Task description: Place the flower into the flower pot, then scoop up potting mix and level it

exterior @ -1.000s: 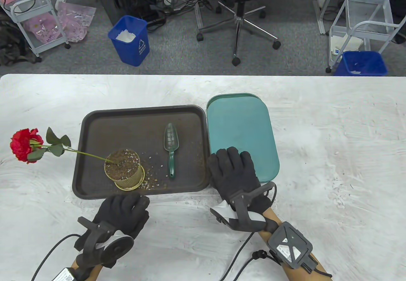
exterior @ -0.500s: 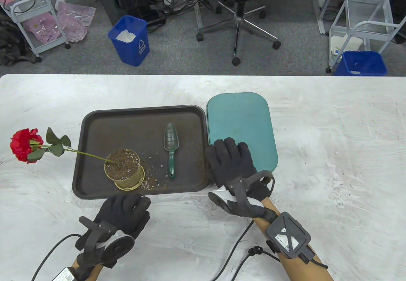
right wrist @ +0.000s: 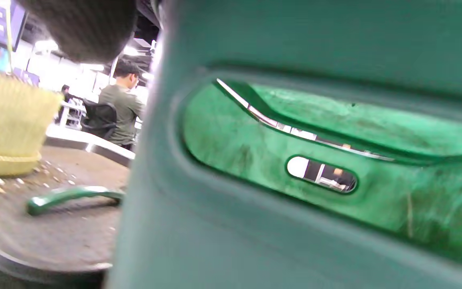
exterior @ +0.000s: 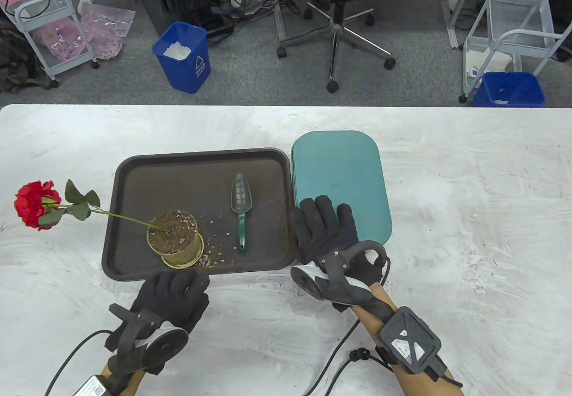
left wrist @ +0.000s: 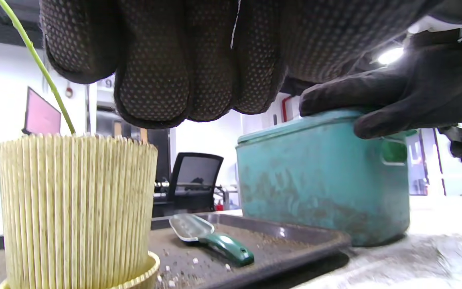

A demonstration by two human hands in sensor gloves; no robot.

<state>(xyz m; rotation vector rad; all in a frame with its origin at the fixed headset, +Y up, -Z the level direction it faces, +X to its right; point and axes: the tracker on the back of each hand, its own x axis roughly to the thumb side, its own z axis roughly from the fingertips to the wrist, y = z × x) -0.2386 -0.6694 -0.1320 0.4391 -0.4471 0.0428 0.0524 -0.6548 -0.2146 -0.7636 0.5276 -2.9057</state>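
Scuffed white table (exterior: 469, 181) (grey carpet (exterior: 250, 78) beyond).

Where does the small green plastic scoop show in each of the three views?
Table view: small green plastic scoop lies mid-tray, right of the ribbed yellow flower pot.
Left wrist view: lower centre, between pot and teal box.
Right wrist view: handle only, lower left.
Shared landmark: the pot.

1. I see a red flower (exterior: 33, 204) with a green stem and leaves.
2. My flower pot (left wrist: 76, 208) is pale yellow, vertically ribbed.
3. The scoop (exterior: 241, 210) is green.
4. The bin (exterior: 342, 181) is teal.
5. The tray (exterior: 187, 168) is dark brown.
6. My black gloves show a dotted palm pattern.
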